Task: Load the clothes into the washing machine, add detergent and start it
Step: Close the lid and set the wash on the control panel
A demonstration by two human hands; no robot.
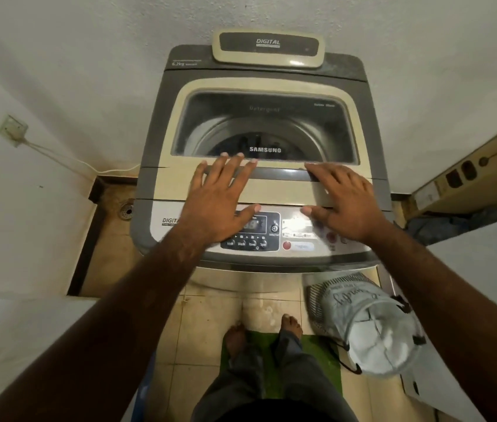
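Left hand (219, 205) and right hand (346, 205), fingers (225, 170) spread, rest on the beige-grey washing machine's (154, 141) shut glass-windowed lid (271, 88); grey fabric basket (372, 330) lies alongside.

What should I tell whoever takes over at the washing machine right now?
Left hand and right hand: both flat and open on the closed lid, holding nothing.
Dark clothes show in the drum through the lid. Laundry bag lies tipped on the floor at right, looking empty.
Done: loading, lid shut, display lit.
Left: detergent unconfirmed; cannot tell whether the cycle has started, so check the control panel.
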